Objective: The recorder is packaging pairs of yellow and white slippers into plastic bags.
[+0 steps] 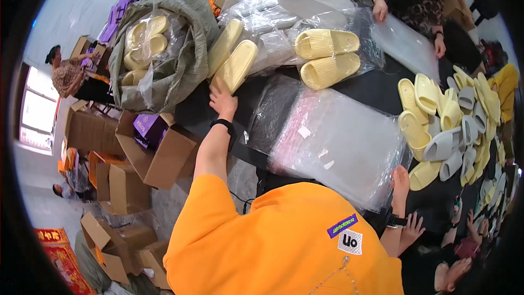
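Observation:
My left hand (222,101), with a black band at the wrist, reaches far across the black table (376,90) and grips the near end of a pale yellow slipper (236,64). A second matching slipper (222,46) lies right beside it. My right hand (401,177) rests flat on the near right edge of a stack of clear plastic bags (333,142), fingers pointing away from me. My orange shirt fills the lower middle of the view.
A grey-green sack (180,49) holds bagged yellow slippers. Two yellow slippers (327,57) lie on wrapped bundles. Loose yellow and grey slippers (453,125) are piled at right. Open cardboard boxes (164,155) stand at left. A person (415,0) across the table handles a clear bag. Another hand (412,229) is by my right wrist.

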A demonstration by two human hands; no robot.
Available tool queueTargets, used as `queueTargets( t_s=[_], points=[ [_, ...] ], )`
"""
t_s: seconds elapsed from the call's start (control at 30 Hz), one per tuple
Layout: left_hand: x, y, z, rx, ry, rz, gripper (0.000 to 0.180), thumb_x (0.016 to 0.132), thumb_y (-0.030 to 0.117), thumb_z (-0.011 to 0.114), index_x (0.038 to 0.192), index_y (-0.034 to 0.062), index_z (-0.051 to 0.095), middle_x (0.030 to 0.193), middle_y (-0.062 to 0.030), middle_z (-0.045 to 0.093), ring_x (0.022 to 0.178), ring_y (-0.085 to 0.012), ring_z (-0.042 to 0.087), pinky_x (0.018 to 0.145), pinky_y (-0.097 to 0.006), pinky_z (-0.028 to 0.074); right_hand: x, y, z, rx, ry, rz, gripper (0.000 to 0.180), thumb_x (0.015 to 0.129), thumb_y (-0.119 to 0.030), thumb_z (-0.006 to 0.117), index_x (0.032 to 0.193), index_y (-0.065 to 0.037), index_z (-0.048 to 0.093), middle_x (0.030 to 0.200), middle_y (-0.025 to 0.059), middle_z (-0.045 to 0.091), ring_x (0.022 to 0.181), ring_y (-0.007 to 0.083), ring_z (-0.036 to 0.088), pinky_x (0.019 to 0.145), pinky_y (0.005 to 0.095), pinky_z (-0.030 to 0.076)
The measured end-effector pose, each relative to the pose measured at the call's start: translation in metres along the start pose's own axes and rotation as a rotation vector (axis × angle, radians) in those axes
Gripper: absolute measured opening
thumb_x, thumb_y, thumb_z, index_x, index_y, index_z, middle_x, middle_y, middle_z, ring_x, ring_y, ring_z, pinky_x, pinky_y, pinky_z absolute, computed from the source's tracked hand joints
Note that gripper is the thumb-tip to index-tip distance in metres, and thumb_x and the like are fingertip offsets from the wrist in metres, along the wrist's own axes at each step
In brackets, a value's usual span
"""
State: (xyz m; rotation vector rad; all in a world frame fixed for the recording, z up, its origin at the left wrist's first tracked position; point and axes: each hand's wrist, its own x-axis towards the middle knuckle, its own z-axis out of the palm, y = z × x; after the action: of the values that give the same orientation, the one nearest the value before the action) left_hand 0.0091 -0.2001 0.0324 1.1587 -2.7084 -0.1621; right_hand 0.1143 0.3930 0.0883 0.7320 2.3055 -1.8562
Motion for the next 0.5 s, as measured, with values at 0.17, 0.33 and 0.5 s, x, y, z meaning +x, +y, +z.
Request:
queueTargets(
  t_s=[0.17, 0.33, 0.5],
  points=[
    [0.014, -0.017, -0.016, -0.062, 0.103, 0.127, 0.034, 0.085, 0.028, 0.049, 0.116, 0.0146, 0.048, 0.110, -0.0105, 0.057, 0.094, -0.0340, 0.057, 0.070, -0.046, 0.045, 0.003, -0.003, 0.004, -0.022, -0.023, -0.045, 0.036, 0.088, -0.015, 0.052, 0.121, -0.001, 0.048, 0.108, 0.0035, 0.057, 0.089, 0.0090, 0.052, 0.070, 0.0220, 0.040],
    [0.039, -0.023, -0.062, -0.539, 0.238, 0.216, 0.027, 0.091, 0.027, 0.041, 0.097, 0.0068, 0.058, 0.082, -0.0158, 0.063, 0.078, -0.0317, 0.060, 0.066, -0.039, 0.046, 0.005, -0.005, 0.017, -0.050, -0.075, -0.041, 0.034, 0.087, -0.015, 0.052, 0.119, -0.002, 0.049, 0.106, 0.0049, 0.058, 0.089, 0.0092, 0.053, 0.069, 0.0224, 0.041],
    [0.032, 0.005, -0.138, -1.017, 0.150, 0.234, 0.023, 0.092, 0.017, 0.044, 0.088, -0.0013, 0.058, 0.075, -0.0030, 0.060, 0.069, -0.0098, 0.053, 0.063, -0.025, 0.043, 0.008, -0.011, 0.042, -0.082, -0.174, -0.076, 0.033, 0.086, -0.015, 0.053, 0.116, -0.002, 0.051, 0.105, 0.0049, 0.059, 0.088, 0.0090, 0.053, 0.069, 0.0223, 0.041]
  ],
)
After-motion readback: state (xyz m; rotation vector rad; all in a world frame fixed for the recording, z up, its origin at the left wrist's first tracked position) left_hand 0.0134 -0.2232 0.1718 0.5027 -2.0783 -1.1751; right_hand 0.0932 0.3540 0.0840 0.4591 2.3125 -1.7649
